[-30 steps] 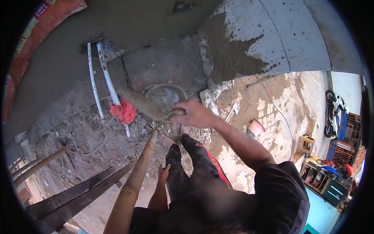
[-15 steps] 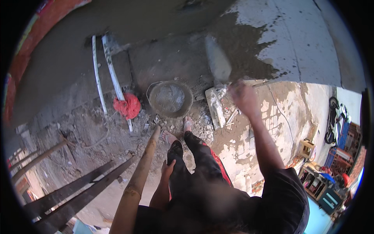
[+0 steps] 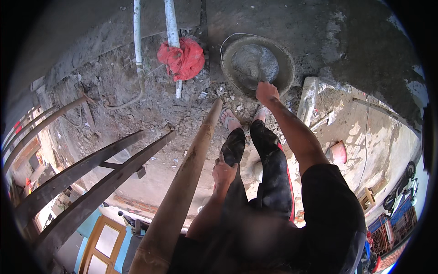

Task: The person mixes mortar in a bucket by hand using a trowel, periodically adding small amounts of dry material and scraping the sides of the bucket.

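Observation:
A round bucket (image 3: 289, 73) of wet grey mortar (image 3: 272, 64) stands against the foot of the wall, its wire handle lying to the left. My right hand (image 3: 267, 93) is closed at the bucket's near rim, gripping what looks like a trowel (image 3: 252, 68). The trowel's blade lies in the mortar and is coated with it, and my fist hides the handle. My left hand (image 3: 225, 173) rests by my left knee, fingers partly stretched and holding nothing.
A bamboo pole (image 3: 182, 182) slants up left of my legs. Beyond it are dark beams (image 3: 91, 182), white pipes (image 3: 137, 32) and a red plastic bag (image 3: 191, 59). Rubble (image 3: 178, 118) surrounds my sandalled feet. Right of the bucket lies a mortar-stained block (image 3: 308, 100).
My right hand has come down from the wall, right of the bucket, to the bucket's rim, bringing the trowel into the mortar. My left hand stays by my knee. The view has shifted.

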A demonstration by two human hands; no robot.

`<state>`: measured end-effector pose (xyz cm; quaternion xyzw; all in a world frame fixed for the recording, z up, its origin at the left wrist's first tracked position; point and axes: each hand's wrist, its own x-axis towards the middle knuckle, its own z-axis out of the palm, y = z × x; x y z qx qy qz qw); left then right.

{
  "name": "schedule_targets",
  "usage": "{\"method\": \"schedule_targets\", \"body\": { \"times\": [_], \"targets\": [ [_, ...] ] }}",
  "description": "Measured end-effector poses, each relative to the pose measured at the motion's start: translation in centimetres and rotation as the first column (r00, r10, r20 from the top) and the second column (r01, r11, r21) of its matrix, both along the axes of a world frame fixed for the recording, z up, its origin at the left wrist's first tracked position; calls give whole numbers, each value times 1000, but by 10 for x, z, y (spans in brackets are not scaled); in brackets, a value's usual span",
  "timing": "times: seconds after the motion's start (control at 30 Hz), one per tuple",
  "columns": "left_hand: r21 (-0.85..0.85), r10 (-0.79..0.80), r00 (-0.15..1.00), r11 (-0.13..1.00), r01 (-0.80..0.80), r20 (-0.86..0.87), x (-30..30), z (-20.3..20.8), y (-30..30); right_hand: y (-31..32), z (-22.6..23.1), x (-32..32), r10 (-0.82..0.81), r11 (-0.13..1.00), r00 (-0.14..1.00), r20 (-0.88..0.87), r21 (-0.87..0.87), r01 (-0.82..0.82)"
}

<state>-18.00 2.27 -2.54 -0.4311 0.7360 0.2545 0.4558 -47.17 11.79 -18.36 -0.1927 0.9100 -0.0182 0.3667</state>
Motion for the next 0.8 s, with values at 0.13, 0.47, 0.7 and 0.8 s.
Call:
{"method": "schedule_targets", "body": {
  "times": [0.13, 0.47, 0.7, 0.8],
  "targets": [
    [25, -14, 999, 1000, 15, -29, 5, -7, -2, 32, 13, 20, -172, 974, 984, 53, -141, 178],
    [160, 232, 924, 969, -191, -303, 79, -57, -40, 22, 176, 7, -23, 966, 989, -147, -258, -16],
    [275, 716, 697, 676, -684, -25, 109, 15, -84, 17, 386, -72, -190, 681, 972, 140, -694, 233],
    [245, 723, 688, 657, -713, 62, 120, 16, -90, 87, 411, -154, -403, 600, 808, 429, -543, 587]
  ]
}}
